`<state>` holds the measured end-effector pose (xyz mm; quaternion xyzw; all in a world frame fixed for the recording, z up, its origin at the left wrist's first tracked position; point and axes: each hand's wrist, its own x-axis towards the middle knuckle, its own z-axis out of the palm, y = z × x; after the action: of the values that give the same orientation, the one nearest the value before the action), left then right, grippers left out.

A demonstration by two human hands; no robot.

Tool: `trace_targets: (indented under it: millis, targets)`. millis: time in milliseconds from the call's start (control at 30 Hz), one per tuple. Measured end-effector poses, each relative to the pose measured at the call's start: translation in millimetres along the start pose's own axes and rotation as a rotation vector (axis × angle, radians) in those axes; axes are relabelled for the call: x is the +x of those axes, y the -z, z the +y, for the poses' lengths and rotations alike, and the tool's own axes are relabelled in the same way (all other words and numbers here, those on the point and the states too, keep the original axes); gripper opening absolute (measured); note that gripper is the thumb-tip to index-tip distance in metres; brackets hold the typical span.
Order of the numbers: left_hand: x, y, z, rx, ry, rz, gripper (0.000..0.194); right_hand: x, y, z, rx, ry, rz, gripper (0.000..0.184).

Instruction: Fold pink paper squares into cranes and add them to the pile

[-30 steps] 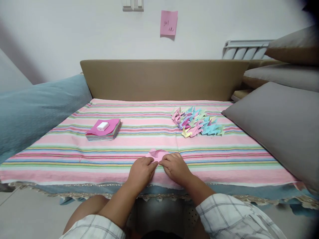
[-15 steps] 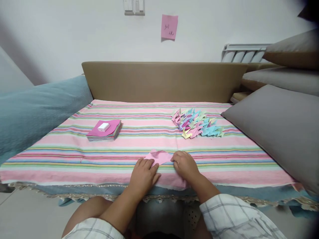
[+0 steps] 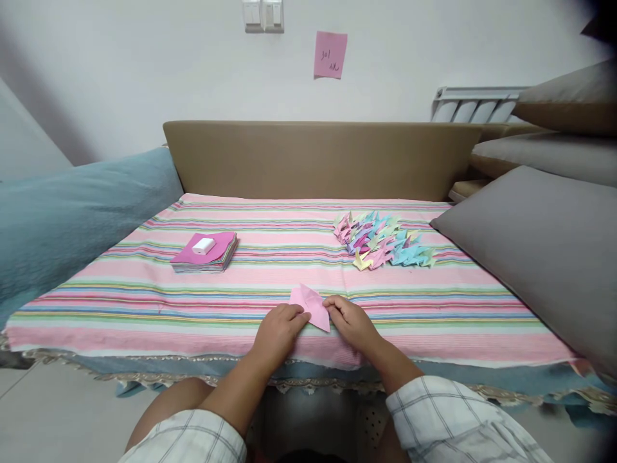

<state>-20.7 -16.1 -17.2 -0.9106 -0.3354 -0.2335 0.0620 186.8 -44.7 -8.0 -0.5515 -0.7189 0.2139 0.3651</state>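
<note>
Where the striped cloth [image 3: 270,273] spreads, the left hand [image 3: 278,329] and the right hand [image 3: 353,323] pinch opposite sides of the pink paper [image 3: 315,310] between them, a fold seemingly in hand, the next move likely calling for lined-up edges.

Left forearm [image 3: 236,389] is angled forward and inward; left grip [image 3: 277,331] is turned palm down, fingers bent, thumb drawn close to the fingertips. Right forearm [image 3: 398,368] is angled inward likewise; right grip [image 3: 354,325] held near the left, thumb and index pinched, other fingers curled.
</note>
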Motion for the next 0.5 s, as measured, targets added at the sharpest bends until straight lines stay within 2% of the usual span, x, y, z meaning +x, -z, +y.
trace_targets:
  millis: [233, 367, 500]
  targets:
    - [2, 3.0, 14, -0.065, 0.003, 0.003, 0.033, 8, -1, 11, -0.022, 0.128, 0.132, 0.024]
    - [5, 6.2, 17, -0.131, 0.032, -0.031, 0.021, 13, -5, 15, -0.034, 0.109, 0.080, 0.028]
    - [7, 5.3, 23, -0.136, 0.092, -0.050, 0.053, 14, -6, 13, -0.134, 0.062, 0.038, 0.023]
